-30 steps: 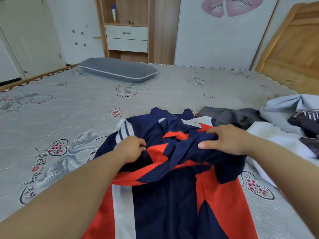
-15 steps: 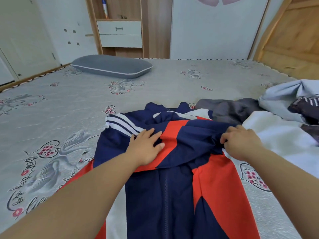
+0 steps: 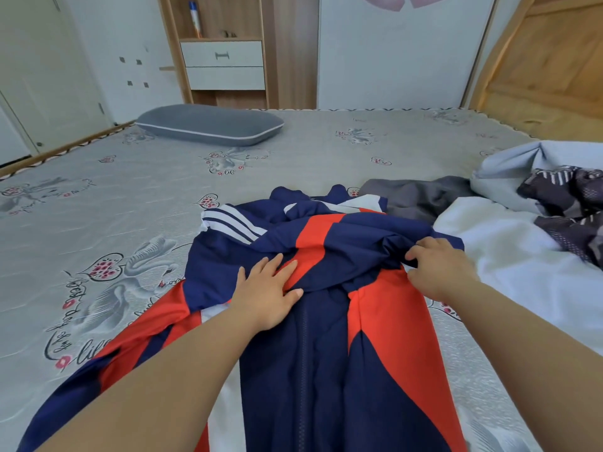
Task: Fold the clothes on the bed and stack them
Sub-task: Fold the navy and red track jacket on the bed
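A navy, red and white track jacket (image 3: 313, 353) lies lengthwise on the bed (image 3: 130, 223) in front of me, one sleeve laid across its upper part. My left hand (image 3: 267, 293) presses flat on the folded sleeve with straight fingers. My right hand (image 3: 437, 272) grips the bunched navy fabric at the jacket's right edge, fingers curled into it. To the right lie a grey garment (image 3: 414, 197), a white one (image 3: 522, 256), a pale blue one (image 3: 522, 161) and a dark patterned one (image 3: 574, 203), all loose and unfolded.
A grey pillow (image 3: 208, 125) lies at the far side of the bed. Behind it stand a wooden shelf unit with white drawers (image 3: 223, 65) and a white wall. A wooden headboard (image 3: 554, 70) rises at the right.
The sleeve has been drawn across the jacket and laid flatter. My left hand went from gripping cloth to pressing flat. My right hand slid to the jacket's right edge.
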